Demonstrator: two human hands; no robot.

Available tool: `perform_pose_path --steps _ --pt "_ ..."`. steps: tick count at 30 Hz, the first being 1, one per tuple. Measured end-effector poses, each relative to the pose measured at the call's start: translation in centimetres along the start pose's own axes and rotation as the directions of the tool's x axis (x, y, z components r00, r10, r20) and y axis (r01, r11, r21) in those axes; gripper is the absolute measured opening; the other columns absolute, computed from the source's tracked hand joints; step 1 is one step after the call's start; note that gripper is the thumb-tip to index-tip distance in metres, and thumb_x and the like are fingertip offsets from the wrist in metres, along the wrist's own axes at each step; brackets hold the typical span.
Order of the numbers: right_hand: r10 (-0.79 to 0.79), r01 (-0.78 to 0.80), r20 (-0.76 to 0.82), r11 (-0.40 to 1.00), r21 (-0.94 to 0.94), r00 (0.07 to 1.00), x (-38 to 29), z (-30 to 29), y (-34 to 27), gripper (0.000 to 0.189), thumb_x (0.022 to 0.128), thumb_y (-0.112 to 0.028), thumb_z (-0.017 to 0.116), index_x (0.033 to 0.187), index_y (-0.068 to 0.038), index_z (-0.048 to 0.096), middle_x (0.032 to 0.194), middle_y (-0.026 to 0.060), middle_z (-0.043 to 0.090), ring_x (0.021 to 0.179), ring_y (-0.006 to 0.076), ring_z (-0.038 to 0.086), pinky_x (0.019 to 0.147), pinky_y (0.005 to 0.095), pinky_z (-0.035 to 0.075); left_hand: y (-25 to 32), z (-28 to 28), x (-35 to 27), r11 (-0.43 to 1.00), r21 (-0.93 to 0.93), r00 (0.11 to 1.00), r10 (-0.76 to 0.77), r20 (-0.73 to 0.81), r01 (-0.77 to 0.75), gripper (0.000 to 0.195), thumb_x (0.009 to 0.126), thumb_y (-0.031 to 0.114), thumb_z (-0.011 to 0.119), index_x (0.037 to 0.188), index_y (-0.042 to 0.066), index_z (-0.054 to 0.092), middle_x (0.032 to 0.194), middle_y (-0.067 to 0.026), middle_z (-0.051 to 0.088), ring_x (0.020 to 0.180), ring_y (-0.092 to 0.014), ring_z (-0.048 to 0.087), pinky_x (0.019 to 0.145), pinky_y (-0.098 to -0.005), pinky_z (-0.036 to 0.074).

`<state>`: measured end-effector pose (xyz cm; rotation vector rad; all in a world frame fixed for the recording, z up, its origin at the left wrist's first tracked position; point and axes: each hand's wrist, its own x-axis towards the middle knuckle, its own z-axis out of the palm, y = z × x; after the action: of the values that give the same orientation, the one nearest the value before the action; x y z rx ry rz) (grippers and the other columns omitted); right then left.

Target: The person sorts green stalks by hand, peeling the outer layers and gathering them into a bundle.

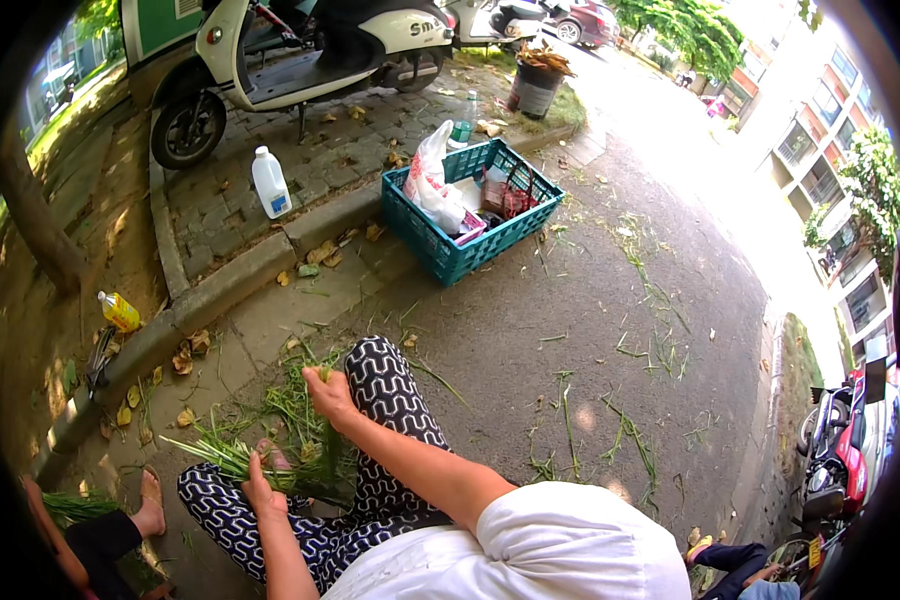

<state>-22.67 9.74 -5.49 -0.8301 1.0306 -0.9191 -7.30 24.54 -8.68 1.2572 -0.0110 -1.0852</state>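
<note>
My left hand (pixel 264 491) grips a bundle of long, grass-like green stalks (pixel 214 450) over my lap, the pale ends pointing left. Near my raised knee, my right hand (pixel 330 396) is closed on a few green strands, which show above the fist and hang below it. A loose heap of green trimmings (pixel 292 409) lies on the ground just past my hands. Patterned black-and-white trousers (pixel 394 386) cover my legs. The bundle's far ends are partly hidden between my legs.
A teal plastic crate (pixel 450 262) holding bags stands by the kerb (pixel 232 274). A white plastic jug (pixel 270 184) and a yellow-labelled bottle (pixel 120 312) stand beyond. Another person's foot (pixel 150 501) is at left; a scooter (pixel 307 60) is parked behind.
</note>
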Motion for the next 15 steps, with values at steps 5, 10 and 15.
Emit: perform_pose_path --steps 5,10,15 --pt "0.164 0.225 0.564 0.801 -0.555 0.809 -1.7 0.5 3.0 0.03 0.078 -0.032 0.065 0.08 -0.002 0.062 0.063 0.0067 0.059 0.056 0.0146 0.051 0.052 0.0333 0.042 -0.6 0.0 0.0 0.998 0.034 0.989 -0.059 0.137 0.054 0.026 0.083 0.02 0.06 0.1 0.001 0.058 0.087 -0.0031 0.058 0.076 -0.014 0.055 0.067 -0.0298 0.047" --pt "0.239 0.305 0.592 0.678 -0.669 0.769 -4.3 1.9 4.0 0.042 0.074 -0.038 0.063 0.079 0.004 0.06 0.066 0.0181 0.06 0.059 0.0256 0.055 0.057 0.0372 0.043 -0.5 0.3 -0.6 0.998 0.064 0.977 -0.001 0.212 -0.012 0.025 0.083 0.017 0.061 0.102 0.003 0.058 0.087 -0.0019 0.057 0.077 -0.014 0.054 0.069 -0.0293 0.046" --pt "0.254 0.247 0.55 0.693 -0.677 0.795 -4.1 2.2 3.2 0.038 0.079 -0.034 0.059 0.079 0.004 0.06 0.065 0.016 0.06 0.059 0.0214 0.055 0.057 0.0364 0.044 -0.1 1.3 -1.6 0.996 0.084 0.992 0.003 0.124 -0.013 0.02 0.081 0.018 0.063 0.093 0.001 0.062 0.093 -0.007 0.061 0.084 -0.018 0.058 0.075 -0.0329 0.048"
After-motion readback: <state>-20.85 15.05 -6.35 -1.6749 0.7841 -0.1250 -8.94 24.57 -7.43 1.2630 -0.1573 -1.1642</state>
